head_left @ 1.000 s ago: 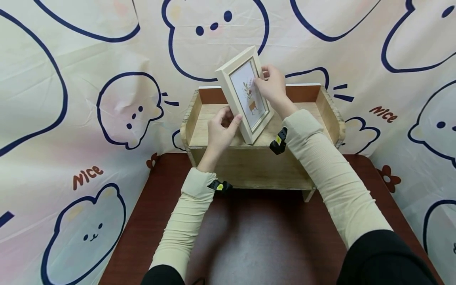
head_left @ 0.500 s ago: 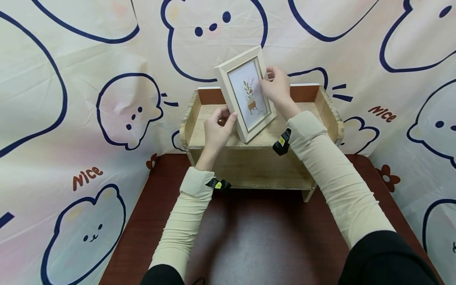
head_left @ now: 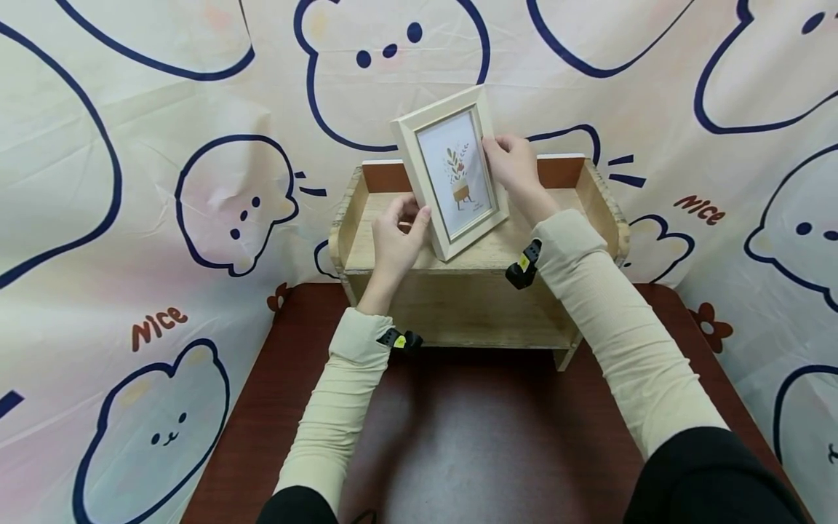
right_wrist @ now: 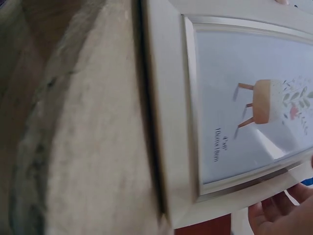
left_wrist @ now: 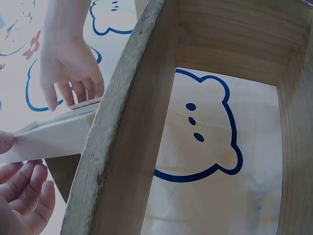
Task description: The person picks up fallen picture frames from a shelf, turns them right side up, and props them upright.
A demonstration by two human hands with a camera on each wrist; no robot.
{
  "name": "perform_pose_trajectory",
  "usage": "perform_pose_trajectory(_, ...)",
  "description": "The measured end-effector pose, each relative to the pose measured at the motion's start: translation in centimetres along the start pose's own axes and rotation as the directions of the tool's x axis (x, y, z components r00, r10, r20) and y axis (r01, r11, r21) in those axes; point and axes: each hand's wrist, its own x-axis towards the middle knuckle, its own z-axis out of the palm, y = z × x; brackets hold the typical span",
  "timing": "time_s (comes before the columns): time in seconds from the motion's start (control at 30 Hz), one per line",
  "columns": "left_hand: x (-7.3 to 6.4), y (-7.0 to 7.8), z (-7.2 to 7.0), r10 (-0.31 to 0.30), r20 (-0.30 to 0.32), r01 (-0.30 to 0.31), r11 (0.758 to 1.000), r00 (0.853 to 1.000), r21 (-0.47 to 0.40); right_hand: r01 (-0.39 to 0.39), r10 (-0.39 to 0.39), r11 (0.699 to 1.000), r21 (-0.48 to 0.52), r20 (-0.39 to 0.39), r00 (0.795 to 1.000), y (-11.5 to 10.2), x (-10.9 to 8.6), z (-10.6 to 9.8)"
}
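Note:
A cream picture frame (head_left: pixel 456 175) holding a print of a potted plant leans tilted over a small wooden shelf (head_left: pixel 524 251). Its lower corner is right at the shelf's top board. My left hand (head_left: pixel 397 236) pinches its left edge, thumb in front and fingers curled behind. On the opposite edge, my right hand (head_left: pixel 515 169) pinches it with the thumb toward the front. The left wrist view shows the frame (left_wrist: pixel 54 134) side-on between both hands. Close up in the right wrist view, the frame's lower border (right_wrist: pixel 168 117) runs alongside the pale wooden edge (right_wrist: pixel 98 127).
The shelf has raised side panels (head_left: pixel 610 211) and a reddish-brown back strip (head_left: pixel 563 172). It stands on a dark red-brown table (head_left: pixel 484 444). A cloth backdrop (head_left: pixel 249 94) with cartoon bear outlines surrounds the table.
The picture frame has turned to face the head camera more squarely. My right hand has moved slightly right and down with its edge, and my left hand has shifted a little left.

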Motion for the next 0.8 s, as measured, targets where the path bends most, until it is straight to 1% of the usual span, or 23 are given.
perform_pose_trajectory(0.1,-0.4,0.2,0.0,-0.014,0.028,0.014,1.0,1.0,-0.014,-0.053,0.053,0.999,-0.007,0.036,0.998,0.5,0.1,0.0)
perform_pose_trajectory(0.2,-0.6,0.6,-0.2,-0.018,0.066,0.02,0.999,0.998,-0.036,-0.082,0.082,0.997,-0.011,0.06,0.995,0.9,0.1,-0.1)
perform_pose_trajectory(0.33,-1.1,2.2,-0.5,-0.017,0.108,0.022,0.999,0.994,-0.043,-0.083,0.083,0.997,-0.005,0.061,0.995,1.2,0.1,0.0)
perform_pose_trajectory(0.43,-1.3,3.0,-0.6,-0.028,0.118,0.032,0.999,0.993,-0.027,-0.072,0.071,0.997,0.008,0.053,0.996,1.4,0.1,0.0)
perform_pose_trajectory(0.5,-1.3,2.2,-0.4,-0.031,0.122,0.035,0.999,0.992,-0.028,-0.07,0.069,0.997,0.018,0.049,0.996,1.5,0.1,0.0)
perform_pose_trajectory(0.6,-1.2,0.8,-0.2,-0.038,0.11,0.041,0.999,0.993,-0.02,-0.057,0.056,0.998,0.021,0.041,0.998,1.7,0.1,0.0)
perform_pose_trajectory(0.67,-1.1,-0.1,-0.1,-0.033,0.105,0.036,0.999,0.994,-0.023,-0.06,0.059,0.998,0.026,0.039,0.998,1.8,0.1,-0.1)
perform_pose_trajectory(0.8,-1.1,-0.5,-0.1,-0.034,0.084,0.036,0.999,0.996,-0.021,-0.06,0.059,0.998,0.031,0.044,0.997,1.9,-0.1,-0.3)
